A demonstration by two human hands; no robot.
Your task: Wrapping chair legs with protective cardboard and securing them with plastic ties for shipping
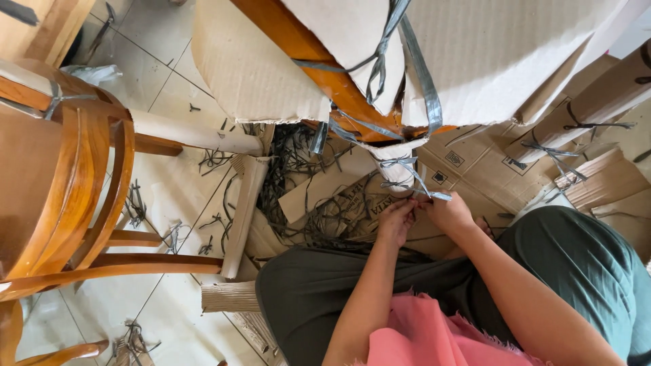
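- Holding a thin grey strap (426,193), both hands meet at the bottom of a chair leg wrapped in cardboard (397,166).
- The left hand (397,220) has its fingers curled shut, pinching the strap just under the wrapped leg.
- The right hand (447,213) is right beside it, touching it, with its fingers closed on the same strap.
- The strap is tied around the cardboard on the leg, and its loose end sticks out next to the right hand.
- The leg belongs to a wooden chair (319,61) that is covered with big pieces of cardboard (495,54) and tied with more grey straps.
- A pile of cut dark straps (305,176) lies on the floor behind the hands.
- Flat cardboard sheets (475,169) lie under the leg.
- Another wooden chair (61,183) stands far off on the left, on the tile floor (163,68).
- The person wears green pants (583,257) and a pink cloth (427,339).
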